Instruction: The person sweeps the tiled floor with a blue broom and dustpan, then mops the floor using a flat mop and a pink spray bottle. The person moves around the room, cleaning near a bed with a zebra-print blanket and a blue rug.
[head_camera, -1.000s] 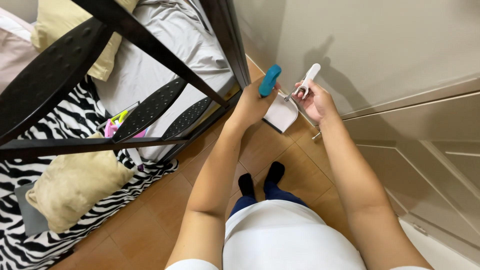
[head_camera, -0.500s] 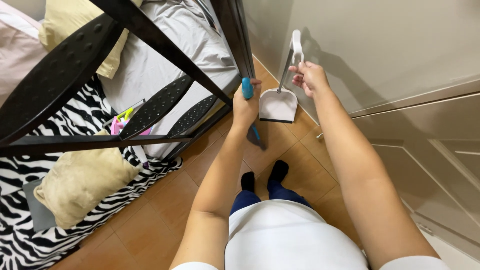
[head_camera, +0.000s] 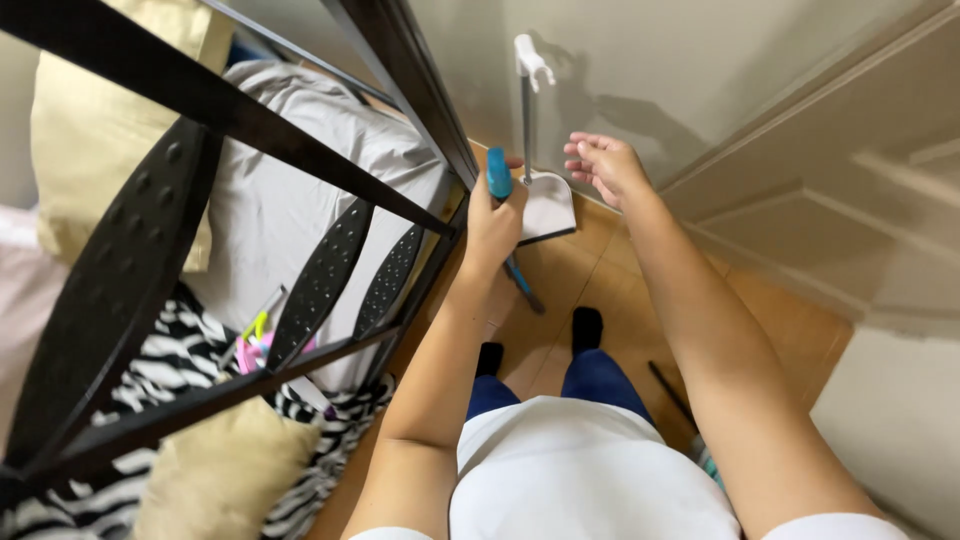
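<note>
Left hand (head_camera: 492, 222) closed around blue broom handle (head_camera: 498, 176), beside black bed frame (head_camera: 420, 110). Right hand (head_camera: 606, 168) open, fingers spread, empty, just right of white dustpan (head_camera: 548, 205) standing upright on wood floor (head_camera: 600, 270) against wall.

The broom handle (head_camera: 498, 185) is bright blue. The dustpan (head_camera: 550, 205) is pale grey-white, with a silvery stem and a white grip at the top. The bed frame (head_camera: 250, 130) is black. The sheet (head_camera: 270, 190) is plain light grey, the blanket (head_camera: 170, 360) zebra-striped in black and white, and the pillows (head_camera: 210, 470) a pale yellow-beige. The floor (head_camera: 600, 270) is warm orange-brown wood. The wall (head_camera: 680, 70) is off-white. The socks (head_camera: 587, 328) are black, the trousers dark blue, the shirt white.
</note>
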